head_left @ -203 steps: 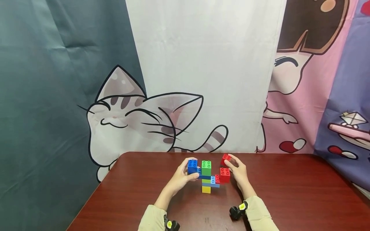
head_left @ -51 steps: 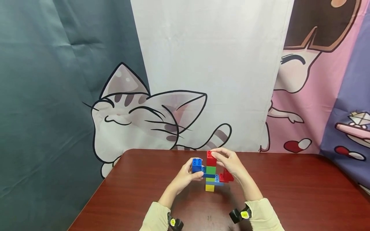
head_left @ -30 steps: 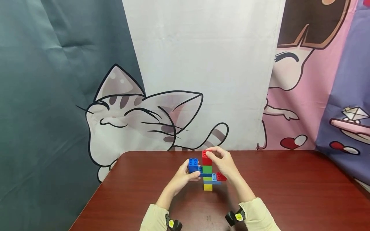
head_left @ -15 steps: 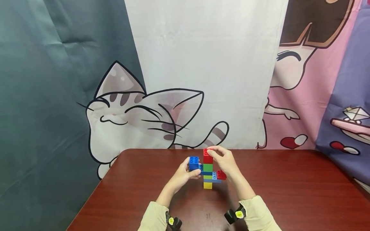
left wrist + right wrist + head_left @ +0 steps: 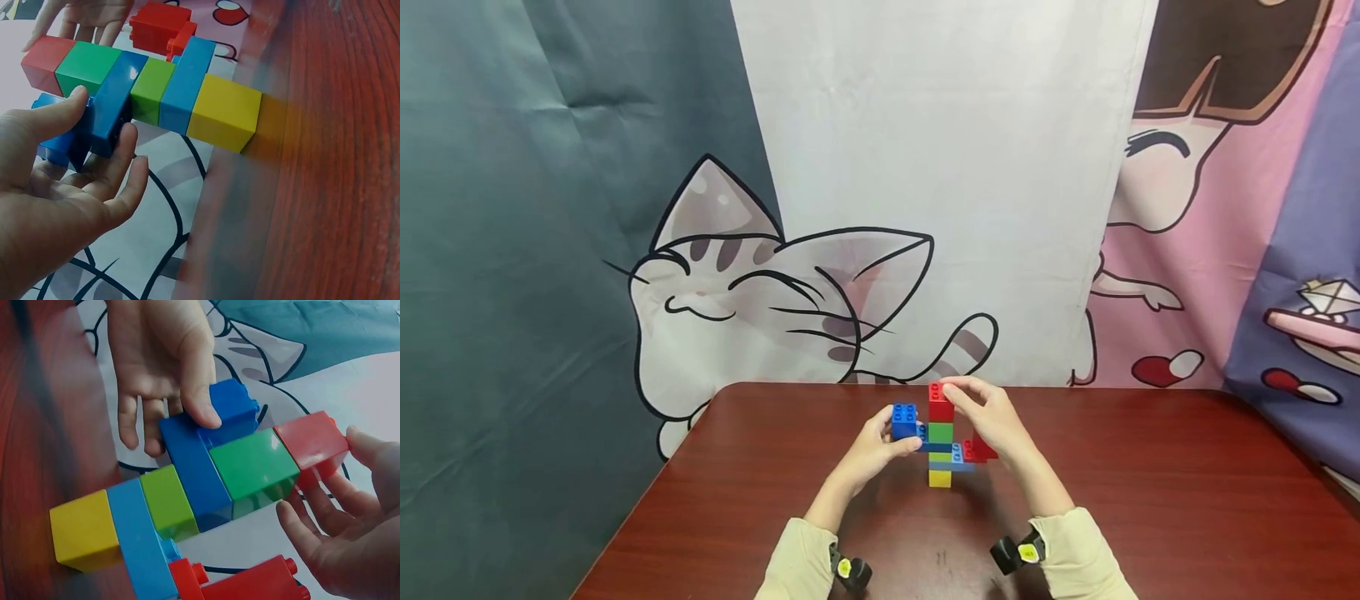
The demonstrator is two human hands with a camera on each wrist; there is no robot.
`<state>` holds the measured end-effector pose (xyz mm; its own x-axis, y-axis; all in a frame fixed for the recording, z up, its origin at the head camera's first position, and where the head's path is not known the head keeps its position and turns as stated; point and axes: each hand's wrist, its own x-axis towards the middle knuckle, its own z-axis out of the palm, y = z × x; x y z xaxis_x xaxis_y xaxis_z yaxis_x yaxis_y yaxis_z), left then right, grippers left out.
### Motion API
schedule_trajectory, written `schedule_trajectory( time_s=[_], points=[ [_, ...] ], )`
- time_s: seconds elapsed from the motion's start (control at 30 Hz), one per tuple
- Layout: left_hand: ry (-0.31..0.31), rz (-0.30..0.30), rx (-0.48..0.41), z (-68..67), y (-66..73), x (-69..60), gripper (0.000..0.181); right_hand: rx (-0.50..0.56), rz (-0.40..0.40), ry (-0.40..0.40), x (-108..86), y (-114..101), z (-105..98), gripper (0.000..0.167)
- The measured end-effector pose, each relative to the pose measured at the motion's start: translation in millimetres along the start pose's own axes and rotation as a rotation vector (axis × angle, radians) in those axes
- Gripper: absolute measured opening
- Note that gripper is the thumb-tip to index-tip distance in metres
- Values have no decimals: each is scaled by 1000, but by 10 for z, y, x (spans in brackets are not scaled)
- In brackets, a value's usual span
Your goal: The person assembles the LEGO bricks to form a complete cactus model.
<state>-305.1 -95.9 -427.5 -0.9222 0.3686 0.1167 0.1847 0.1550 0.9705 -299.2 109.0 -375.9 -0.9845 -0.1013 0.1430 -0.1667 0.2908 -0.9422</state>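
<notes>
A toy brick tower stands upright on the table, with a yellow brick (image 5: pixel 940 479) at its foot. Above it come a light blue brick (image 5: pixel 186 87), a lime brick (image 5: pixel 152 92), a dark blue brick (image 5: pixel 192 469) and a green brick (image 5: pixel 940 432). My left hand (image 5: pixel 868 457) grips the tower's left arm, thumb on the dark blue brick, by a blue brick (image 5: pixel 904 421) on that arm's end. With thumb and fingers my right hand (image 5: pixel 997 422) pinches the red brick (image 5: pixel 939 407) on top of the green one. Red bricks (image 5: pixel 250 582) form a lower right arm, partly hidden in the head view.
The tower rests on a dark reddish wooden table (image 5: pixel 775 467). Behind the table's far edge hangs a cloth backdrop (image 5: pixel 1000 167) with a cartoon cat and figure. Black wrist cameras (image 5: pixel 852 575) sit at both cuffs.
Earlier the right hand held the red brick off to the tower's right; it now sits atop the green brick. Over the last second both hands keep their hold, with scarcely any movement.
</notes>
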Motion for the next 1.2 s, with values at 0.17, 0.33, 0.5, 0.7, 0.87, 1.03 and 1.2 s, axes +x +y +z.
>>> schedule_trajectory(
  time_s=[0.17,0.33,0.5,0.7,0.87,1.03,1.2],
  points=[
    [8,-9,3,2,20,1,48,-37,-43,-71,6,14,-77,46],
    [38,-3,6,15,30,-7,48,-64,-116,-136,26,28,-151,51],
    [62,36,3,42,17,0,49,-100,-143,-138,27,35,-170,50],
    [68,47,-23,62,3,17,53,-118,-162,-75,10,35,-162,47],
    [72,67,-16,54,16,25,60,-124,-166,-10,29,41,-162,47],
    [73,119,39,81,75,3,75,-91,-161,34,27,38,-179,47],
    [35,170,116,122,115,-38,83,-63,-152,67,20,43,-208,42]
  ],
)
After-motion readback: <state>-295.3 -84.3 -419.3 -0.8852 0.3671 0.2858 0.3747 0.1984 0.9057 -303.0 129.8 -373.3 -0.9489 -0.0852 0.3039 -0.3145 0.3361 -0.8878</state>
